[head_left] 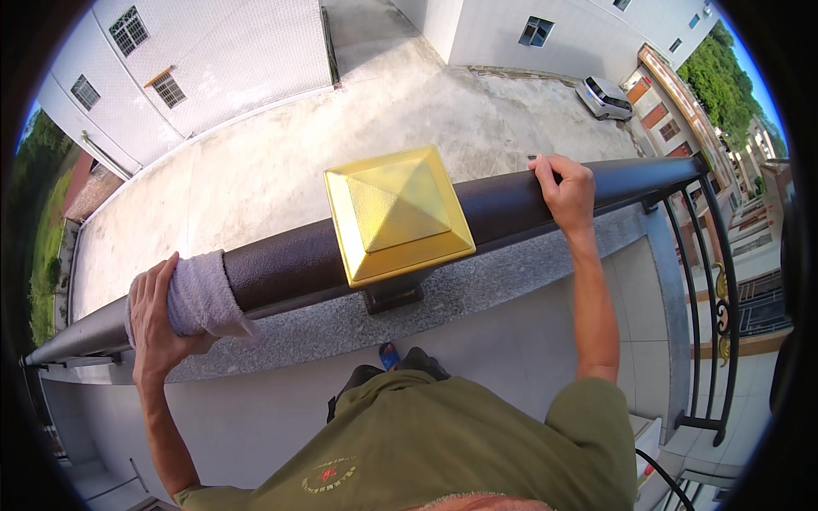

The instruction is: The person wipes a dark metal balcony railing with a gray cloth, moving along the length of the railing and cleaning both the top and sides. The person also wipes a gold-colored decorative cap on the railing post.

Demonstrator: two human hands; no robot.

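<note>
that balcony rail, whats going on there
A person stands at a balcony's dark handrail. Their left hand presses a grey cloth wrapped over the rail, left of a gold pyramid-shaped post cap. Their right hand grips the bare rail on the cap's other side. A concrete yard and a parked car lie far below.

Balcony setting, viewed from above in strong daylight. A grey speckled stone ledge (pixel 477 285) is topped by a gold pyramid post cap (pixel 397 213). Black iron balusters (pixel 700 281) are seen at right. Below, a concrete courtyard (pixel 341 145) is bounded by white tiled buildings (pixel 213 60) (barred windows). A silver car (pixel 603 96) is parked. Green trees (pixel 724 72) are noted beyond.
</note>
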